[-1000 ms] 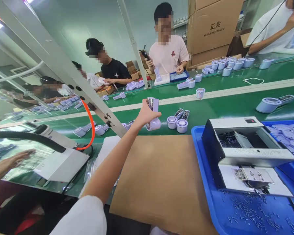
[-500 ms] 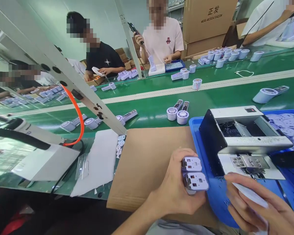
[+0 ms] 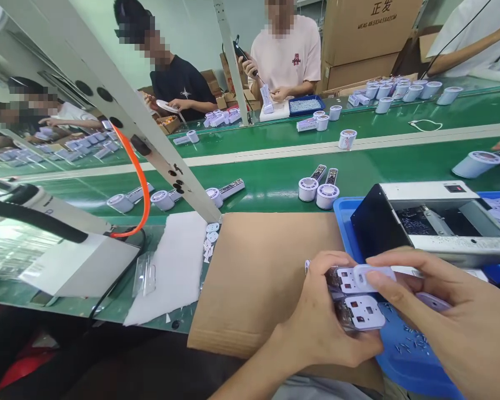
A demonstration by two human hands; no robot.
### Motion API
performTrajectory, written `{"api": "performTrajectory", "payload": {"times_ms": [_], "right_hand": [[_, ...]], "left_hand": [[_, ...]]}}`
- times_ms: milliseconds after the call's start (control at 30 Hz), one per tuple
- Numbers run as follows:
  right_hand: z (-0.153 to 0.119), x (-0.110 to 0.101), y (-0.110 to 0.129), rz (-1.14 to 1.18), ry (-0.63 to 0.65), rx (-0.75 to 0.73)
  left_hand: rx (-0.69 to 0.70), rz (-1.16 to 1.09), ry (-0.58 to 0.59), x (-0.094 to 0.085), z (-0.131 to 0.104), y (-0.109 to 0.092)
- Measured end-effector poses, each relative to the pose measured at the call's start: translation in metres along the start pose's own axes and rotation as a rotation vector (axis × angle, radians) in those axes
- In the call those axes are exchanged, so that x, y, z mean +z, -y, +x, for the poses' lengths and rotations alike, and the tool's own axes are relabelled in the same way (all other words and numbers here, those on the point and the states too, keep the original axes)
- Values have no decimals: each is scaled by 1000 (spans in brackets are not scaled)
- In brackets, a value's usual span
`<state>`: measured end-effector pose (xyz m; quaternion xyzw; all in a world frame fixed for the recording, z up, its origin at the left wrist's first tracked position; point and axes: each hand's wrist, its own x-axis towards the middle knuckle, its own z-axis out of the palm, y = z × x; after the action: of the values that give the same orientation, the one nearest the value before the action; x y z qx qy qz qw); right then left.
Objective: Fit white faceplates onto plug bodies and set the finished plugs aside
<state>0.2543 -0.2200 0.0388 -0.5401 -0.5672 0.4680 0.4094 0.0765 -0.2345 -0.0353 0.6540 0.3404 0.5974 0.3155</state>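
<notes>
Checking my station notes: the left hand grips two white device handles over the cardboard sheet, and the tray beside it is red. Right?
Not quite. The tray is blue, not red, as the head view shows. The left hand does grip two white device handles over the cardboard sheet.

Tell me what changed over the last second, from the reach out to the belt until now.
The left hand pulled back from the green belt to above the cardboard sheet, bringing the two lilac units it had gripped. The right hand came into view and now presses a small lilac piece against the upper unit. The pair of fans on the belt and the blue tray stayed put.
</notes>
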Motion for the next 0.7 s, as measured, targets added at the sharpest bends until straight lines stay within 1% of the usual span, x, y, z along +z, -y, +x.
{"api": "performTrajectory", "payload": {"times_ms": [100,200,300,333,400,467,567,633,700], "right_hand": [[4,9,18,-63,117,74],[8,13,25,-47,194,135],[13,9,17,133,306,184],[16,6,12,173,334,182],[20,3,2,204,359,133],[24,3,-6,231,358,79],[23,7,-9,402,314,27],[17,11,-5,535,219,-12],[9,13,3,589,106,-66]], "left_hand": [[61,-3,27,1,-1,6],[116,2,33,3,0,10],[150,28,33,3,4,13],[149,29,34,3,5,13],[135,25,44,2,6,13],[114,25,62,1,6,13],[110,45,56,-3,5,12],[123,63,50,-5,6,12],[124,69,66,-5,7,12]]}}
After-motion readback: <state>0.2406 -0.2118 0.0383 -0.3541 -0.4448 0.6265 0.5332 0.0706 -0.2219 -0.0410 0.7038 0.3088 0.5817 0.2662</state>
